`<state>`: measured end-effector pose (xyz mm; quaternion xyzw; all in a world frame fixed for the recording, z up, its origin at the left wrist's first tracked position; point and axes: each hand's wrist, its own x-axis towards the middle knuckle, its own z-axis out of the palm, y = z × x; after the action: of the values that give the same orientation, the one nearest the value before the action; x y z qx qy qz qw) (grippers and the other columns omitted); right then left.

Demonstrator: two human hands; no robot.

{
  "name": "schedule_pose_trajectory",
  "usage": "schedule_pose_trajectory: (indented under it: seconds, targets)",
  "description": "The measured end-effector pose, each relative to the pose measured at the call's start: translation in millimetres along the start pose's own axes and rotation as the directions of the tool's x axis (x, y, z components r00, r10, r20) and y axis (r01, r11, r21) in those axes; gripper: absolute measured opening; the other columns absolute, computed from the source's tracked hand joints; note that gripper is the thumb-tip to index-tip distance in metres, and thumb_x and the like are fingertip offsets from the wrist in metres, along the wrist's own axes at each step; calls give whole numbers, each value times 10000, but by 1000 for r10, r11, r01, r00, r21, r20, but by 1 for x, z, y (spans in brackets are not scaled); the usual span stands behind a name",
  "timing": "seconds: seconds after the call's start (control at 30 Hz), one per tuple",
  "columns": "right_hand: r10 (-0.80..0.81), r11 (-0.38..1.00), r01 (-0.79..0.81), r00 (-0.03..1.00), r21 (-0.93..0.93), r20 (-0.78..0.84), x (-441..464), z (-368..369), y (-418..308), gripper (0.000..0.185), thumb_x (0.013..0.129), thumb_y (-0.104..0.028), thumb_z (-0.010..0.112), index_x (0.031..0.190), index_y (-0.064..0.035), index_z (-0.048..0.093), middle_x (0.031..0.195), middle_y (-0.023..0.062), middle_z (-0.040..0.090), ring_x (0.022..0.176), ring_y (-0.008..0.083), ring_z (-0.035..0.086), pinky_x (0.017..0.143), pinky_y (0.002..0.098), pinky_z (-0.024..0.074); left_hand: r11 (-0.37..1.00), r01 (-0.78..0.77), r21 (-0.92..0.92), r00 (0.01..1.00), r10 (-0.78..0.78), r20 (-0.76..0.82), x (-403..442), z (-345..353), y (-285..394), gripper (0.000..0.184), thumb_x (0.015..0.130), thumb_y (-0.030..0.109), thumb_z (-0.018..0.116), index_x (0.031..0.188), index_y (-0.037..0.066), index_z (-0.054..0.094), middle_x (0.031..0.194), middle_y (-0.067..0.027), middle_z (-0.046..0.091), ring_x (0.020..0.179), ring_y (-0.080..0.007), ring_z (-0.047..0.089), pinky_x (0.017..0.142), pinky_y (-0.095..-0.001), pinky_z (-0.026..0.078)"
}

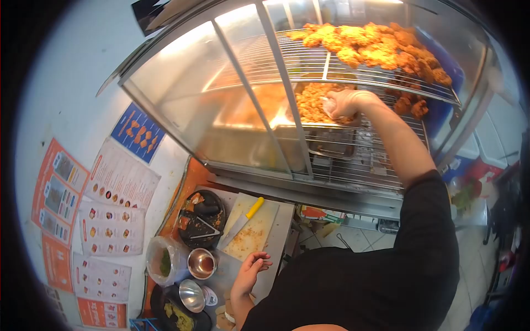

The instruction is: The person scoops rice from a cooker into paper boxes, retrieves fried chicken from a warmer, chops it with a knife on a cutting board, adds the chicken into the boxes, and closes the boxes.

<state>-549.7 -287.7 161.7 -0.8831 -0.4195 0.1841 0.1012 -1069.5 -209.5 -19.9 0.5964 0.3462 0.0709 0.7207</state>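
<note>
My right hand (349, 103) reaches through the open side of a glass-fronted food warmer. Its fingers are closed around a small whitish thing (329, 107), mostly hidden, whose kind I cannot make out. That hand is over a tray of small fried pieces (313, 105) on the middle level. Above it, big pieces of fried chicken (364, 44) lie on a wire rack. My left hand (251, 273) hangs over the worktop near my body, holding nothing, with its fingers loosely bent and apart. Nearest to it is a white cutting board (256, 238) with crumbs.
A yellow-handled knife (243, 220) lies on the board. Left of it are a black pan (193, 234) with tongs (205, 227), a lined tub (171, 259), and metal bowls (192, 295). The sliding glass (237, 110) covers the warmer's left half.
</note>
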Motion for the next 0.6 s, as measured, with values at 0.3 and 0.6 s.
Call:
schedule_pose_trajectory:
  seconds: [0.3, 0.6]
  targets:
    - [-4, 962, 54, 983, -268, 186, 27, -5, -9, 774, 718, -388, 717, 1395, -150, 427, 1208, 142, 605, 1079, 290, 600, 901, 392, 492, 983, -21, -181, 944, -40, -328, -47, -28, -44, 233, 986, 179, 463, 1151, 30, 531, 1090, -112, 603, 926, -205, 627, 807, -320, 497]
    - [-58, 962, 85, 992, -259, 111, 19, 9, -14, 568, 786, -148, 641, 1339, -171, 514, 1246, 171, 584, 1147, 295, 568, 956, 374, 466, 957, -134, -257, 955, 56, -290, -27, -2, -30, 217, 990, 162, 433, 1132, 24, 521, 1081, -115, 598, 930, -205, 616, 815, -327, 489]
